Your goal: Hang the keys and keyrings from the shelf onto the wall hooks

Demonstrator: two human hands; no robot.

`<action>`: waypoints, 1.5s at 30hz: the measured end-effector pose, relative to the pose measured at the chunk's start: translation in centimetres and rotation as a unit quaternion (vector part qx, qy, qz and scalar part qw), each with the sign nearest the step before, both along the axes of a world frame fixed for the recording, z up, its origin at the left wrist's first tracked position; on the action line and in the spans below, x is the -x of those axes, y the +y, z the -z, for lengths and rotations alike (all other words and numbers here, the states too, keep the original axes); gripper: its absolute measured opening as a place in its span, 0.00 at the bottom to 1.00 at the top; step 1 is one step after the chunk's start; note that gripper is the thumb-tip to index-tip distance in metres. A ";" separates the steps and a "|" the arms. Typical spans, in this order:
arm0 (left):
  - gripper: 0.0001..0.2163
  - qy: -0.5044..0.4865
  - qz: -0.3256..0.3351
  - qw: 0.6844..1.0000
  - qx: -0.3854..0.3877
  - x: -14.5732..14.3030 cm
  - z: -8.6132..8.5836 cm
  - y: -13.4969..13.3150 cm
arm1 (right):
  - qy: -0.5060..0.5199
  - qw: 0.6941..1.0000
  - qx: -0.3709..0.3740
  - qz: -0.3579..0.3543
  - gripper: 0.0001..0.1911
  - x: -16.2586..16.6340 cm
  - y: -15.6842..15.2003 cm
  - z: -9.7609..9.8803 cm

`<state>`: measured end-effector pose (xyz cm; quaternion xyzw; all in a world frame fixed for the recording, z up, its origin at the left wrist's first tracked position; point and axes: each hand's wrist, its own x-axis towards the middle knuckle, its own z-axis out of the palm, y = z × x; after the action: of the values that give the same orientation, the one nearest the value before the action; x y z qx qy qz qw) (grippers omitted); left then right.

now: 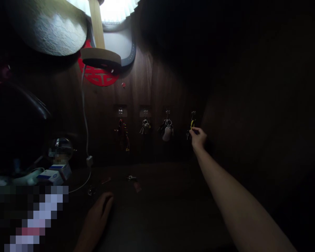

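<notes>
My right hand is raised to the dark wood-veneer wall, its fingers pinching a small bunch of keys with a yellow tag. That bunch hangs at the rightmost adhesive hook. To its left, three other key bunches hang from their own hooks: one with a red tassel, a small one and one with a white fob. My left hand rests on the dark tabletop, holding nothing. A metal ring lies just beyond it.
Small keys and a reddish scrap lie on the tabletop. A lamp with a pleated shade stands above, before a red paper-cut. A white cable runs down the wall. White boxes stand at left.
</notes>
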<state>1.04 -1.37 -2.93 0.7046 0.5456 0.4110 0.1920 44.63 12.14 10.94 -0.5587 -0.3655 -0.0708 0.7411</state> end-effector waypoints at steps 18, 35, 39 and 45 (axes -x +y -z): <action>0.11 0.006 0.001 1.000 0.009 0.0 0.1 -0.5 | -0.026 0.991 0.096 -0.091 0.22 6.7 -5.3 9.0; 0.12 0.086 -0.095 0.988 -0.091 1.0 1.0 0.5 | -0.169 0.913 0.168 -0.332 0.19 19.4 -10.0 16.0; 0.14 0.192 -0.219 0.953 -0.080 0.8 0.7 0.4 | -0.184 0.905 0.193 -0.333 0.17 19.4 -10.3 16.4; 0.23 0.297 -0.250 0.921 0.035 -0.2 0.5 0.4 | -0.192 0.894 0.227 -0.334 0.14 19.3 -10.4 16.4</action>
<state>1.28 -0.95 -3.40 0.6281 0.7500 0.1976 -0.0629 25.31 1.69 -5.48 -0.5323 -0.6717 0.1602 0.4897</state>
